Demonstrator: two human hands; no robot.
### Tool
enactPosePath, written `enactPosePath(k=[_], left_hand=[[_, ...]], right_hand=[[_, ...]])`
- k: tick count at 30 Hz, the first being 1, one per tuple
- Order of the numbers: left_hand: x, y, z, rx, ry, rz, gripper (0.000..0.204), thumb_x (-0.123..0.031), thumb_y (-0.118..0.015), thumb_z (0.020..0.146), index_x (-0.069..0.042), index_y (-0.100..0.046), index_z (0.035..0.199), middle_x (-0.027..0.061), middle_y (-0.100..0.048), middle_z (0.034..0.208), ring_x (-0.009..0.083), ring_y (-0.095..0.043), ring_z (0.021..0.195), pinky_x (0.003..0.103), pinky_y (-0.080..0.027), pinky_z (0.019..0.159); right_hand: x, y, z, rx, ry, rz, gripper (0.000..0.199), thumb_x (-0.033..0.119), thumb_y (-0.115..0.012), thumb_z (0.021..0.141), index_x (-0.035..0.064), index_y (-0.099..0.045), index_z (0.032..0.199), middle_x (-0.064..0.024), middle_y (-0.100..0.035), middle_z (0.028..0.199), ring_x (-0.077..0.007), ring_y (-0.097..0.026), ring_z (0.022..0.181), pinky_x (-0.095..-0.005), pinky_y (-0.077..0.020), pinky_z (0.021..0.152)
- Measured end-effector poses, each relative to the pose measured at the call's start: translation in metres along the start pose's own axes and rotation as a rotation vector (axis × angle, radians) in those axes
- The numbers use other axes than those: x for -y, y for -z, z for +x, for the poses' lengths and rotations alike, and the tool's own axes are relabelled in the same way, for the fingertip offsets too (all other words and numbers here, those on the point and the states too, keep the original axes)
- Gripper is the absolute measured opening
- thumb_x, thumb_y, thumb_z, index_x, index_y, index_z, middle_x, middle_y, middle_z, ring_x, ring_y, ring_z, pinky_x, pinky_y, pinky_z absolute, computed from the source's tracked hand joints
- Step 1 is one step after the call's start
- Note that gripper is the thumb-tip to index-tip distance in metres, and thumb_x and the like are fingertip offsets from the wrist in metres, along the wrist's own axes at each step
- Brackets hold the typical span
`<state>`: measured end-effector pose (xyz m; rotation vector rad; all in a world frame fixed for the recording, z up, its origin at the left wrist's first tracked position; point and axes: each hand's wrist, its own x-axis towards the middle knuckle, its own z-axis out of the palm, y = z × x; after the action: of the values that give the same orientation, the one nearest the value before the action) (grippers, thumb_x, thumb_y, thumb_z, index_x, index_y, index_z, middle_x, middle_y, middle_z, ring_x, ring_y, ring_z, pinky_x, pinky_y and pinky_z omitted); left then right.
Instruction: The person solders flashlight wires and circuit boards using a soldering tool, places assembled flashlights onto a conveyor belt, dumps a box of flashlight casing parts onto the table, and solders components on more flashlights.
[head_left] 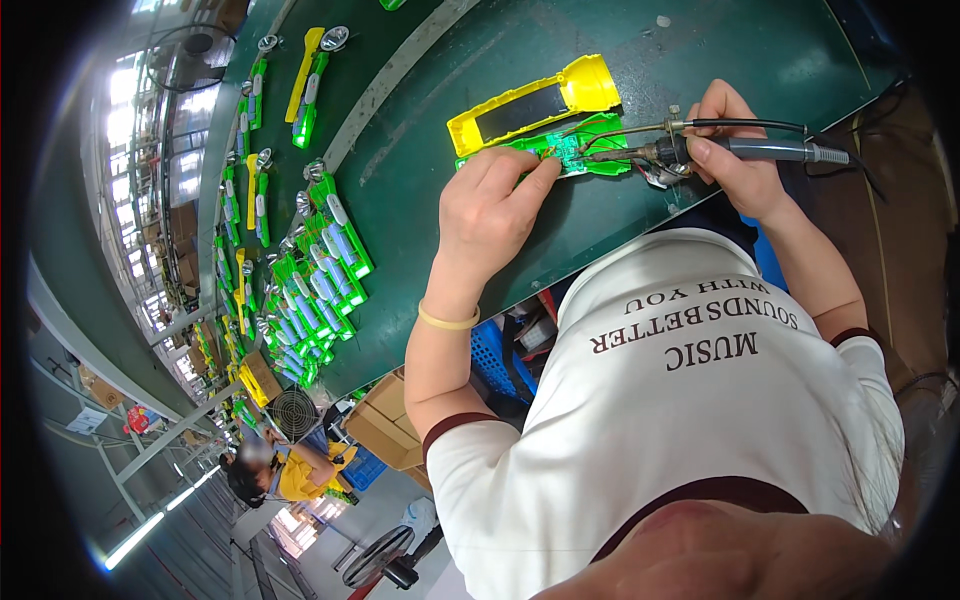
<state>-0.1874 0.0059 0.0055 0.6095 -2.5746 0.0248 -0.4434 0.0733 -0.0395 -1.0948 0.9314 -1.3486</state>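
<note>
One elongated green plastic casing [608,128] with green circuit board [565,146], at one o'clock, apparently steadied from its eight o'clock by bunched left hand [490,212] (exact pinch hidden), while right hand [738,165], at three, pinches black-handled soldering iron [765,149], presumably for tip control.

The person [620,500] is wearing a white shirt [720,425] with dark letters [690,325] and dark red edges [460,435], plus a tan band [449,322] on the left arm [440,375].

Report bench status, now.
Right hand gripping soldering iron, tip at circuit board. Left hand on green casing, partly hiding it. Yellow shell alongside, clear of the tip.
</note>
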Motion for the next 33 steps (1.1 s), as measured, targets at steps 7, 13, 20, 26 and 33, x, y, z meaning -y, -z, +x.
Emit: enactPosePath(k=[7, 13, 20, 26, 33], left_hand=[[-0.002, 0.001, 0.004, 0.020, -0.003, 0.015, 0.025, -0.001, -0.070, 0.060, -0.010, -0.067, 0.083, 0.0037, -0.058, 0.074, 0.0185, -0.059, 0.067, 0.028, -0.048, 0.056], [-0.004, 0.001, 0.006, 0.023, 0.003, 0.023, 0.023, -0.002, -0.070, 0.062, -0.010, -0.066, 0.083, 0.0036, -0.058, 0.074, 0.0186, -0.059, 0.067, 0.028, -0.048, 0.056], [-0.005, 0.000, 0.007, 0.009, 0.009, 0.021, 0.020, -0.003, -0.071, 0.063, -0.009, -0.066, 0.081, 0.0039, -0.058, 0.073, 0.0186, -0.058, 0.066, 0.028, -0.047, 0.056], [-0.003, -0.002, 0.010, 0.002, 0.066, -0.127, 0.020, -0.003, -0.072, 0.062, -0.008, -0.065, 0.080, 0.0043, -0.056, 0.071, 0.0200, -0.055, 0.066, 0.031, -0.045, 0.057], [-0.011, -0.019, 0.053, 0.060, -0.032, -0.113, 0.016, -0.005, -0.070, 0.064, -0.008, -0.064, 0.079, 0.0043, -0.054, 0.074, 0.0213, -0.051, 0.069, 0.031, -0.043, 0.059]], right_hand=[[-0.001, 0.001, -0.001, 0.018, 0.084, -0.261, 0.025, 0.020, -0.064, 0.077, 0.0071, -0.042, 0.078, 0.0024, -0.042, 0.069, -0.0059, -0.036, 0.062, -0.0219, -0.0314, 0.055], [-0.001, 0.000, -0.002, 0.018, 0.085, -0.317, 0.026, 0.021, -0.064, 0.078, 0.0073, -0.042, 0.078, 0.0023, -0.043, 0.069, -0.0058, -0.037, 0.062, -0.0228, -0.0318, 0.054], [-0.006, 0.009, -0.004, -0.024, 0.068, 0.120, 0.021, 0.015, -0.057, 0.083, 0.0069, -0.038, 0.085, -0.0023, -0.048, 0.073, -0.0050, -0.042, 0.058, -0.0190, -0.0324, 0.049], [-0.005, 0.008, -0.003, -0.169, 0.142, 0.317, 0.018, 0.016, -0.056, 0.085, 0.0063, -0.041, 0.088, -0.0039, -0.049, 0.075, -0.0068, -0.043, 0.058, -0.0197, -0.0354, 0.051], [0.001, 0.006, 0.000, -0.275, 0.127, 0.458, 0.014, 0.014, -0.052, 0.087, 0.0062, -0.042, 0.089, -0.0046, -0.049, 0.073, -0.0086, -0.043, 0.061, -0.0202, -0.0361, 0.054]])
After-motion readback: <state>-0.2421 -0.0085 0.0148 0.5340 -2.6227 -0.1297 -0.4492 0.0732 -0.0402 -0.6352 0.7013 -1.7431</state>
